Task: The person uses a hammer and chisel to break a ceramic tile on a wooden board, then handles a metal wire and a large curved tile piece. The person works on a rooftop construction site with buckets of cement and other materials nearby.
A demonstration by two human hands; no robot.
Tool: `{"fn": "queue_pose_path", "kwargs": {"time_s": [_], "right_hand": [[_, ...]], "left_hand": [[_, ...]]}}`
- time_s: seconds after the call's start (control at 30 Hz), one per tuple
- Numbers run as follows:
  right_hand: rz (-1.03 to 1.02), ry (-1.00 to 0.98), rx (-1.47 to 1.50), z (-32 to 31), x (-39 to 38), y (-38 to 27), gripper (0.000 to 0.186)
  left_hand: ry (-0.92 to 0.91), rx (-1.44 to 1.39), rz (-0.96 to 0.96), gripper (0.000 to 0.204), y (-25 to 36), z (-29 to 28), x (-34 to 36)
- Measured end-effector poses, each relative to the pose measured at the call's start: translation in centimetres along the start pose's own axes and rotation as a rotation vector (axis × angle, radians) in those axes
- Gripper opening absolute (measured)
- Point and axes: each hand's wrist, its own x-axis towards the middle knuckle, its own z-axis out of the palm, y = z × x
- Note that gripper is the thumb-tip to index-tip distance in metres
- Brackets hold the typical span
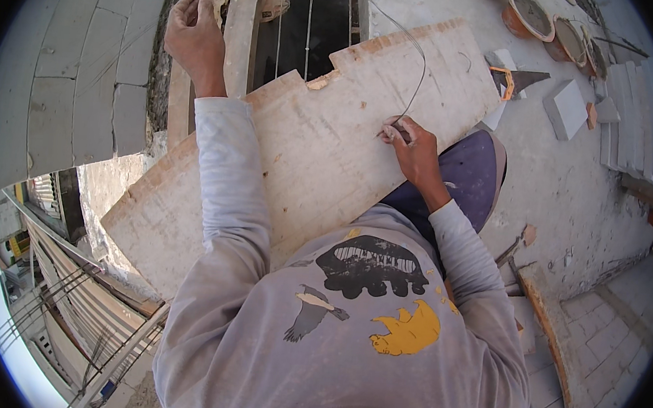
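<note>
A thin dark wire (pixel 423 67) loops over a pale plywood board (pixel 322 158) that lies slanted in front of my body. My right hand (pixel 415 151) pinches the wire near the board's right part, with a short end sticking out past the fingertips. From there the wire curves up and leaves the top of the picture. My left hand (pixel 195 36), raised at the upper left beyond the board, has thumb and fingers pressed together on a fine strand, which seems to be the same wire. The board's far edge has a rough notch.
Beyond the board is a dark opening (pixel 310 26) with thin rods across it. A block wall (pixel 69 69) stands left. To the right lie a handsaw (pixel 509 82) with an orange handle, a white block (pixel 565 109), mortar buckets (pixel 531 17) and stacked blocks (pixel 631 117).
</note>
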Motion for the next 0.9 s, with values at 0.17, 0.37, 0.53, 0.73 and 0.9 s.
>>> {"fn": "queue_pose_path", "kwargs": {"time_s": [0.17,0.37,0.53,0.73,0.9], "right_hand": [[0.041,0.023,0.161,0.1,-0.3,0.2,0.014],[0.035,0.018,0.177,0.1,-0.3,0.5,0.015],[-0.022,0.02,-0.002,0.2,-0.3,0.2,0.016],[0.028,0.088,-0.155,0.7,-1.0,-0.4,0.015],[-0.204,0.149,-0.333,1.4,-1.9,1.1,0.015]], "left_hand": [[0.029,-0.004,0.033,0.02,-0.5,0.0,0.0],[0.042,-0.001,0.051,0.02,-1.1,0.2,0.1],[0.033,0.203,0.023,0.019,-1.5,-0.2,0.1],[0.154,0.435,0.203,0.014,-2.0,-0.8,0.0],[0.173,0.459,0.278,0.014,-0.7,-0.7,-0.2]]}}
